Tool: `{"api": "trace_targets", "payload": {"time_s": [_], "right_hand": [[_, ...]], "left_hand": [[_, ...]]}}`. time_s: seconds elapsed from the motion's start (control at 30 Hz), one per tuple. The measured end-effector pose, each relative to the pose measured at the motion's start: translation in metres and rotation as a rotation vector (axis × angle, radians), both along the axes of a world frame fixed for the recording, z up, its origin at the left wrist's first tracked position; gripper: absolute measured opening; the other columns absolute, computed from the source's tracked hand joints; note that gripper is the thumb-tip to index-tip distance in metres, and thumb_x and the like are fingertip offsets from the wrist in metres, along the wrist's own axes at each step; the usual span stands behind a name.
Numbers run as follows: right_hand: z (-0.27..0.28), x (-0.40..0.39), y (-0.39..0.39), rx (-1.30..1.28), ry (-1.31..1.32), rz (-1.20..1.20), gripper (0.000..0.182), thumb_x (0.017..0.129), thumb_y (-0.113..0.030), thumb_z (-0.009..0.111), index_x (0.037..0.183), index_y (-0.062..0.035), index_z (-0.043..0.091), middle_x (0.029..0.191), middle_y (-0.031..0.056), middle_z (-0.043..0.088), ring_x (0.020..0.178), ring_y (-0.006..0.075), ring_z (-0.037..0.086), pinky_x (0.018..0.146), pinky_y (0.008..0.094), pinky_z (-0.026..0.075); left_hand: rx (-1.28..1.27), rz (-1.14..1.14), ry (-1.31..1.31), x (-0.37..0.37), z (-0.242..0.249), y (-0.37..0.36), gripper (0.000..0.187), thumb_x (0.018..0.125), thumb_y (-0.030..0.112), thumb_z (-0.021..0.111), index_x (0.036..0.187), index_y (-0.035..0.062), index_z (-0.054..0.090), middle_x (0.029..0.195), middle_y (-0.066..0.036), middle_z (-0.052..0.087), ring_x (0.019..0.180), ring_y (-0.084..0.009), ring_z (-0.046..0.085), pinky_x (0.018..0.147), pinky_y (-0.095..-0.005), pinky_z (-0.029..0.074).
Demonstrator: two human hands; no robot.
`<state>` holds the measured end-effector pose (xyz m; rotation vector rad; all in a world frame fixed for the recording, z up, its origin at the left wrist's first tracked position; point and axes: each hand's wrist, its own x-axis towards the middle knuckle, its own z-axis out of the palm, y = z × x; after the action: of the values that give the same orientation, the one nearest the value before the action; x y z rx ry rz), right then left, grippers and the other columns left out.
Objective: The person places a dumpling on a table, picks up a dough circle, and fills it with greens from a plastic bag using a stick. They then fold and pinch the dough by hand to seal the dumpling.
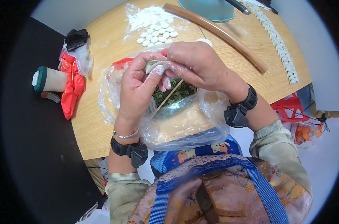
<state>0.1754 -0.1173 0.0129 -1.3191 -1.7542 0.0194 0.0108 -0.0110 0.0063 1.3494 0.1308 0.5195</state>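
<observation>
Both my hands hold one dumpling [153, 65], a pale folded wrapper with a bit of green filling showing at its opening. My left hand [138, 80] cups it, thumb pressed on the front. At its right end the fingers of my right hand [191, 64] pinch the dough edge. Flour dusts my fingers. Below my hands, a clear plastic bag [214, 119] lies around chopped green filling [175, 91]. A thin wooden stick [168, 96] leans in the filling. My forearms hide part of the bag.
Beyond my hands lie several small dough rounds [154, 33] beside loose flour [143, 16]. A long rolling pin [221, 37] crosses the table. A row of finished dumplings [275, 41] lines the right edge. At left are a lidded cup [52, 80] and a red bag [71, 87].
</observation>
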Motion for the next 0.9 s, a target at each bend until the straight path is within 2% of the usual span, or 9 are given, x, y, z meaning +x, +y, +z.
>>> {"api": "trace_targets", "payload": {"time_s": [0.2,0.27,0.4,0.67,0.9], "right_hand": [[0.002,0.002,-0.001,0.050,-0.072,-0.009,0.016,0.087,-0.021,0.065,0.091,-0.0065,0.059,0.077,0.0110,0.059,0.072,0.0326,0.061,0.061,0.0402,0.047],[0.009,0.005,-0.005,0.014,-0.068,0.062,0.017,0.087,-0.023,0.065,0.090,-0.0071,0.059,0.074,0.0106,0.058,0.070,0.0328,0.060,0.060,0.0401,0.047],[0.013,0.007,-0.008,-0.073,-0.140,0.017,0.018,0.087,-0.024,0.065,0.093,-0.0078,0.061,0.075,0.0107,0.059,0.070,0.0326,0.061,0.061,0.0394,0.048],[0.006,0.001,-0.002,0.042,-0.070,0.035,0.010,0.089,-0.015,0.062,0.088,-0.0064,0.057,0.074,0.0098,0.058,0.068,0.0315,0.060,0.060,0.0398,0.047],[0.014,0.006,-0.007,-0.028,-0.052,0.077,0.019,0.087,-0.022,0.065,0.083,-0.0059,0.056,0.071,0.0105,0.055,0.067,0.0314,0.058,0.058,0.0391,0.045]], "left_hand": [[0.019,0.031,0.029,0.000,0.001,0.002,0.017,0.096,0.003,0.054,0.112,0.0006,0.055,0.091,-0.006,0.064,0.073,-0.0065,0.058,0.063,-0.0184,0.047],[0.034,0.033,0.033,0.000,0.002,0.002,0.017,0.095,0.001,0.054,0.112,0.0006,0.055,0.091,-0.005,0.064,0.073,-0.0057,0.058,0.063,-0.0185,0.048],[0.046,0.031,0.070,-0.001,0.003,0.000,0.018,0.094,0.000,0.055,0.112,0.0004,0.055,0.092,-0.004,0.063,0.073,-0.0053,0.057,0.064,-0.0185,0.048],[0.074,0.066,0.070,0.001,0.004,-0.003,0.021,0.092,-0.001,0.055,0.114,0.0008,0.054,0.098,-0.005,0.063,0.077,-0.0061,0.057,0.066,-0.0197,0.048],[0.081,0.036,0.066,-0.001,0.003,0.001,0.023,0.092,-0.002,0.055,0.115,0.0005,0.053,0.104,-0.006,0.061,0.081,-0.0069,0.058,0.068,-0.0200,0.049]]}}
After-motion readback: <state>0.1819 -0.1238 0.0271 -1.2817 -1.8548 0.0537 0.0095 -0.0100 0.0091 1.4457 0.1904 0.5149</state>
